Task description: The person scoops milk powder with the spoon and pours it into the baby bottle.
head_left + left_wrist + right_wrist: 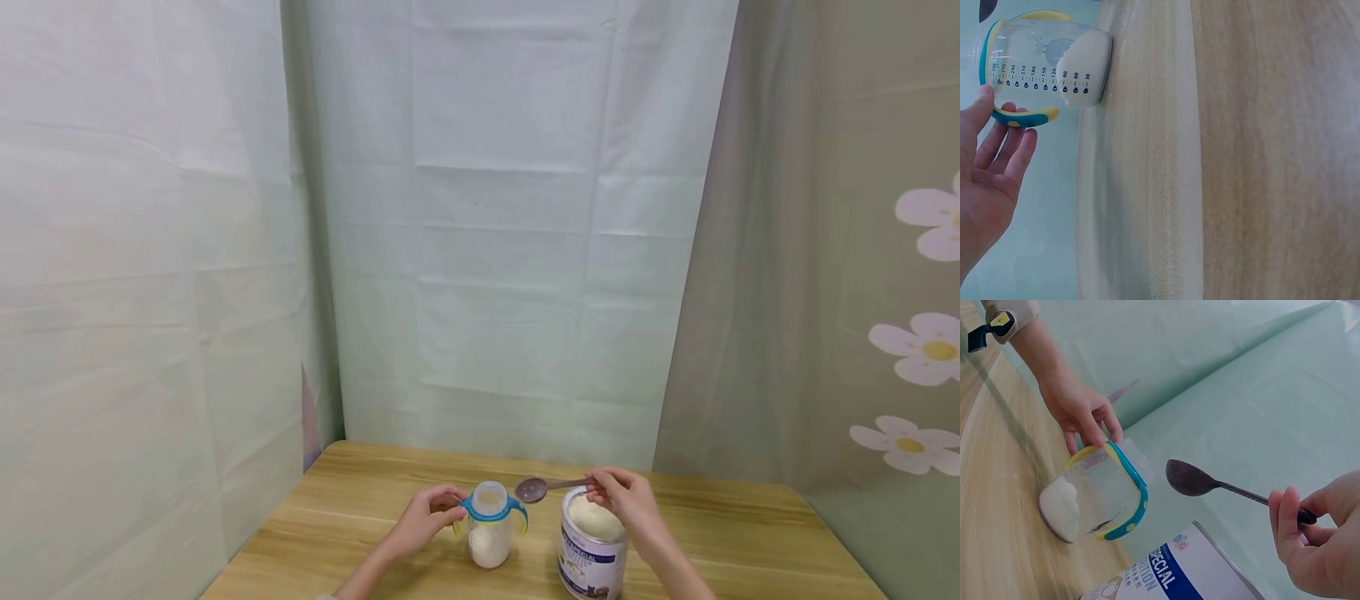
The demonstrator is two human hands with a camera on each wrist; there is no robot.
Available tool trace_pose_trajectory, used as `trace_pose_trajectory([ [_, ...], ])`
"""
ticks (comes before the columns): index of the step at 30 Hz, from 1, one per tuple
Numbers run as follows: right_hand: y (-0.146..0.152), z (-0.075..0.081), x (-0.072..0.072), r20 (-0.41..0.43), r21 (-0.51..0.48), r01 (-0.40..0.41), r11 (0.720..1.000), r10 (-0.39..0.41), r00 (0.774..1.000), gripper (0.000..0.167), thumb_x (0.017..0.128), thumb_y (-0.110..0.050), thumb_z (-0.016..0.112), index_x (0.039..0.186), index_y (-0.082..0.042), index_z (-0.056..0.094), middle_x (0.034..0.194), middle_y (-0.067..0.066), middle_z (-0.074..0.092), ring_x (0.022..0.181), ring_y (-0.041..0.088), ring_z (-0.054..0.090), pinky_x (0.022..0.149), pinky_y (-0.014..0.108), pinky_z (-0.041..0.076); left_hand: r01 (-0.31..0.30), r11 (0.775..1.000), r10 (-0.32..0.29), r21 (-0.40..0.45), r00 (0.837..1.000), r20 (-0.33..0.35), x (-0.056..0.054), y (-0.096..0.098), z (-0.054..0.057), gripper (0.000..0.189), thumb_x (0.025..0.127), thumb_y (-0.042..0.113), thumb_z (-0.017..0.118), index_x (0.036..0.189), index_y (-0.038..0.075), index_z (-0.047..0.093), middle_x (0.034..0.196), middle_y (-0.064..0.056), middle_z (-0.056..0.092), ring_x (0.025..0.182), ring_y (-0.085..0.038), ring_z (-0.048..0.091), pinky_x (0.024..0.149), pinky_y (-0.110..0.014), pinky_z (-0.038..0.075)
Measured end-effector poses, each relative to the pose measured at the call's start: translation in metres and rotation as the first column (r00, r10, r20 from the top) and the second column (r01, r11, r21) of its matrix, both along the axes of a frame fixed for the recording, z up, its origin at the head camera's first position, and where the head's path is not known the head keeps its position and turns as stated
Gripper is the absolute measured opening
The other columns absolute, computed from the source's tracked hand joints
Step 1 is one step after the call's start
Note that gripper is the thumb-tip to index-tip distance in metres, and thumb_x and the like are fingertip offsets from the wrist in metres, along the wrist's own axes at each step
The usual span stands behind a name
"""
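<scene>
A clear baby bottle (pixel 489 546) with blue and yellow handles stands uncapped on the wooden table, white powder filling its lower part. My left hand (pixel 427 523) pinches its left handle (pixel 1029 119) between thumb and fingers. In my right hand (pixel 626 500) is the handle end of a dark brown spoon (pixel 532 490), its bowl just right of the bottle's mouth and above rim height. The spoon's bowl (pixel 1190 478) shows only traces of powder in the head view. Below my right hand stands an open can (pixel 592 562) heaped with pale powder (pixel 595 518).
The wooden table (pixel 390 475) has its back edge close to a pale green cloth backdrop (pixel 502 333). Cloth also hangs along the left side and, with printed white flowers (pixel 911 446), along the right.
</scene>
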State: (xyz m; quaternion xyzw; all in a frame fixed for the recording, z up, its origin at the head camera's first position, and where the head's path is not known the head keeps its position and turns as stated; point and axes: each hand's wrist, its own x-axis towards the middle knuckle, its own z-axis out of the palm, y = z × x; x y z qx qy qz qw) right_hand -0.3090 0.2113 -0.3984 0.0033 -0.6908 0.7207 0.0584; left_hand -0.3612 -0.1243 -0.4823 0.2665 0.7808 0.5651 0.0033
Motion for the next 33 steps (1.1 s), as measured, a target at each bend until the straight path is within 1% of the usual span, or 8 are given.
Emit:
trace_pose_trajectory([
  [6,0.003,0.001,0.000,-0.005,-0.001,0.026,1.000,-0.026,1.000,0.025,0.099,-0.002,0.047,0.108,0.017,0.060,0.080,0.006,0.065,0.066,0.007,0.061,0.063,0.016,0.053,-0.004,1.000,0.004,0.005,1.000,-0.004,-0.001,0.000,-0.001,0.024,0.092,0.016,0.065,0.109,-0.001,0.064,0.100,-0.021,0.070,0.089,-0.023,0.068,0.075,-0.024,0.054],
  [10,0.006,0.002,0.000,-0.017,0.003,0.035,0.999,-0.035,0.999,0.026,0.100,-0.004,0.046,0.110,0.017,0.059,0.079,0.004,0.064,0.066,0.006,0.060,0.062,0.015,0.052,-0.001,1.000,0.001,0.010,1.000,-0.014,-0.001,0.000,-0.001,0.023,0.093,0.015,0.065,0.109,-0.001,0.064,0.100,-0.022,0.070,0.089,-0.021,0.068,0.075,-0.022,0.054],
  [14,0.010,0.004,0.000,-0.018,0.005,0.044,0.999,-0.044,0.999,0.028,0.101,-0.006,0.045,0.111,0.017,0.058,0.079,0.003,0.063,0.066,0.006,0.060,0.061,0.014,0.051,0.005,1.000,-0.004,0.015,1.000,-0.025,0.000,0.001,0.000,0.023,0.093,0.015,0.064,0.109,-0.002,0.064,0.100,-0.023,0.070,0.089,-0.024,0.068,0.075,-0.023,0.055],
  [16,0.011,0.004,0.001,-0.018,0.003,0.049,0.999,-0.049,0.999,0.029,0.101,-0.007,0.045,0.111,0.017,0.058,0.079,0.003,0.063,0.065,0.006,0.059,0.060,0.014,0.050,0.005,1.000,-0.005,0.015,1.000,-0.028,0.000,0.000,-0.001,0.024,0.093,0.016,0.064,0.109,-0.002,0.064,0.100,-0.023,0.069,0.090,-0.029,0.068,0.075,-0.023,0.054],
  [20,0.013,0.004,0.001,-0.031,0.009,0.058,0.998,-0.057,0.998,0.027,0.101,-0.006,0.044,0.107,0.015,0.060,0.076,0.002,0.062,0.063,0.005,0.058,0.058,0.013,0.049,-0.003,1.000,0.003,0.008,1.000,-0.015,0.000,0.000,-0.001,0.024,0.092,0.017,0.065,0.109,-0.001,0.064,0.101,-0.022,0.070,0.092,-0.035,0.067,0.075,-0.022,0.054],
  [22,0.014,0.004,0.000,-0.039,0.010,0.062,0.998,-0.061,0.997,0.027,0.101,-0.006,0.044,0.106,0.015,0.060,0.075,0.002,0.061,0.063,0.006,0.057,0.058,0.014,0.048,-0.001,1.000,0.002,0.010,1.000,-0.012,-0.001,0.000,-0.001,0.024,0.093,0.016,0.065,0.110,-0.001,0.064,0.101,-0.022,0.070,0.092,-0.035,0.067,0.076,-0.022,0.054],
  [25,0.016,0.003,0.000,-0.048,0.015,0.069,0.997,-0.069,0.997,0.028,0.101,-0.006,0.044,0.107,0.016,0.060,0.075,0.002,0.061,0.062,0.006,0.057,0.057,0.015,0.049,0.006,1.000,-0.006,0.017,1.000,-0.015,0.000,0.000,0.000,0.024,0.093,0.015,0.064,0.110,-0.001,0.064,0.101,-0.021,0.070,0.092,-0.032,0.068,0.076,-0.024,0.055],
  [33,0.023,0.004,-0.001,-0.050,0.040,0.098,0.994,-0.096,0.994,0.031,0.101,-0.011,0.047,0.110,0.016,0.060,0.078,0.002,0.062,0.065,0.006,0.057,0.059,0.016,0.050,0.034,0.999,-0.033,0.035,0.999,-0.032,0.004,0.000,0.002,0.025,0.093,0.013,0.063,0.112,-0.005,0.062,0.102,-0.027,0.068,0.089,-0.020,0.068,0.076,-0.026,0.056],
])
